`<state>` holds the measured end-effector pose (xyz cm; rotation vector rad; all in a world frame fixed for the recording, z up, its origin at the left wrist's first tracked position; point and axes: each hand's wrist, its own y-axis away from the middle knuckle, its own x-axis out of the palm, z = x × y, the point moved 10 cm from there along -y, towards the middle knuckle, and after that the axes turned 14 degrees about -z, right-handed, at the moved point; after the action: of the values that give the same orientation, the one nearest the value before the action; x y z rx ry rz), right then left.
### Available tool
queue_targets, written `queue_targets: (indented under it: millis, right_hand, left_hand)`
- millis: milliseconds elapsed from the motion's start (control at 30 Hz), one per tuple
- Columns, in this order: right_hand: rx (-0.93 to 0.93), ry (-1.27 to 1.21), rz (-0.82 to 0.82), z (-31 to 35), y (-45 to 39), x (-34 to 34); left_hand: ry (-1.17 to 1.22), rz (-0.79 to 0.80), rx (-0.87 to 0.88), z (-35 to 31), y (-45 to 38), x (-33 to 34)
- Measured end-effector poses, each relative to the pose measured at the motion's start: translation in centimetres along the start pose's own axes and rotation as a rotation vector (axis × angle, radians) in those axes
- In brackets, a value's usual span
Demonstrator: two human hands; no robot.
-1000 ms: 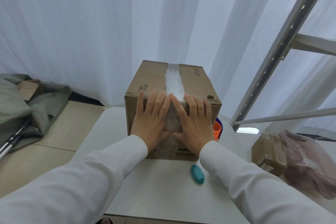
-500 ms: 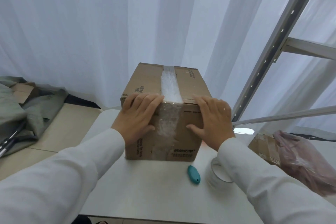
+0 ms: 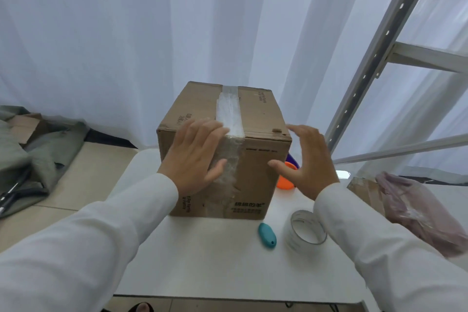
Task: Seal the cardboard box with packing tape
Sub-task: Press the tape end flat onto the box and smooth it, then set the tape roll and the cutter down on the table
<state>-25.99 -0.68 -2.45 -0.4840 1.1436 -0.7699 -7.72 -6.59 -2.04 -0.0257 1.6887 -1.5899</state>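
The place appeared to be a makeshift packing or storage area rather than a home. The space was closed off by white curtains [image 3: 126, 40] hung all around. A bare metal shelving frame [image 3: 374, 58] with punched uprights was seen at the right. A small white surface [image 3: 215, 261] was set on a tiled floor [image 3: 76, 180]. A taped cardboard box [image 3: 255, 119], a roll of clear tape [image 3: 307, 232] and a small teal cutter [image 3: 267, 235] were laid out on it. Another carton [image 3: 364, 190] and a bagged bundle [image 3: 417, 213] were stacked at the right, and crumpled green cloth [image 3: 27, 157] was left on the floor.
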Motion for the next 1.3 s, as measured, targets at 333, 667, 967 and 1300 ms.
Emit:
queue_targets:
  millis: [333,667,967,1300]
  right_hand:
    - [0.39,0.411,0.995,-13.1,13.2,4.9]
    - [0.461,0.345,0.981,-13.9,13.5,6.3]
    - [0.617,0.29,0.821,-14.6,10.5,7.9]
    - [0.211,0.424,0.709,-10.8,8.5,8.4]
  left_hand:
    - [0.071,0.041,0.047,-4.0,-1.7,1.9]
    - [0.063,0.061,0.061,-3.9,-1.7,2.7]
    - [0.07,0.089,0.032,-3.7,-1.6,2.8]
    - [0.086,0.101,0.018,-3.7,-1.5,2.5]
